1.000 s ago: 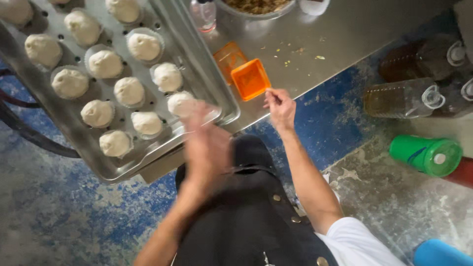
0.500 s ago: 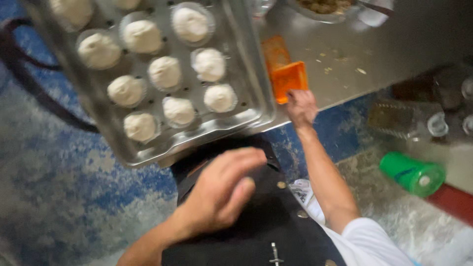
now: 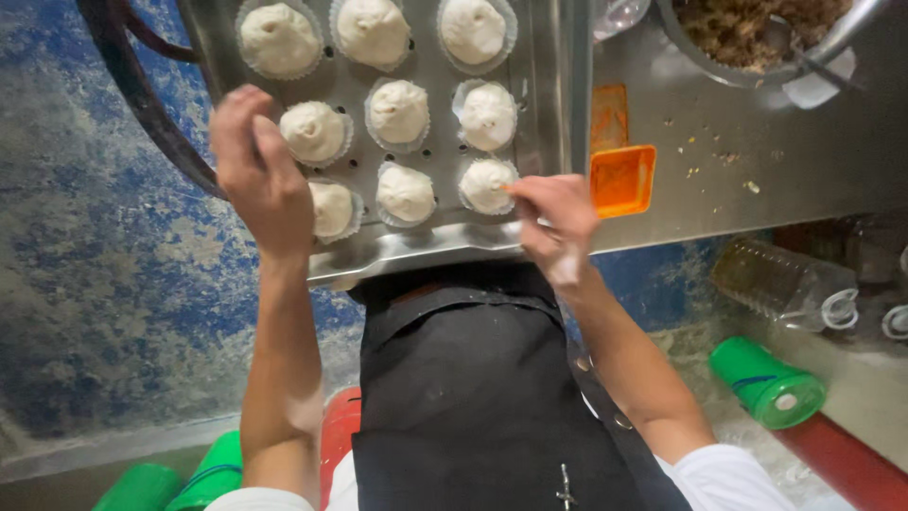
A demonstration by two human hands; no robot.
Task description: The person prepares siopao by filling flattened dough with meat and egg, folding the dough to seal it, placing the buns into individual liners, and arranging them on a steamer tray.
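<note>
Fingers (image 3: pixel 248 132) of my left hand (image 3: pixel 260 175) are curled loosely together over the left side of the metal tray (image 3: pixel 544 85), gripping nothing I can see, knuckles covering part of the bottom-left dough bun (image 3: pixel 333 208). Right hand (image 3: pixel 558 222) sits at the tray's near right corner, thumb and forefinger pinched close, tips touching the edge of the bottom-right dough bun (image 3: pixel 487 185); can't tell if anything small is pinched between them. Buns sit in paper cups in rows of three on the perforated tray. Packages: orange square scoop (image 3: pixel 621 180) just beside my right hand on the steel counter (image 3: pixel 757 142), bowl of brown filling (image 3: pixel 757 33) at the top right, clear plastic bottle (image 3: pixel 776 284) lying below the counter edge, green-lidded container (image 3: pixel 766 383) on the floor near it, red cylinder (image 3: pixel 846 468) beside that, two green containers (image 3: pixel 180 478) bottom left. Versus half a second ago: left hand was down at my black apron (image 3: pixel 473 397), now raised onto the tray; right hand left the orange scoop and came to the bun. Both forearms reach up from the bottom of the view, elbows bent out.
</note>
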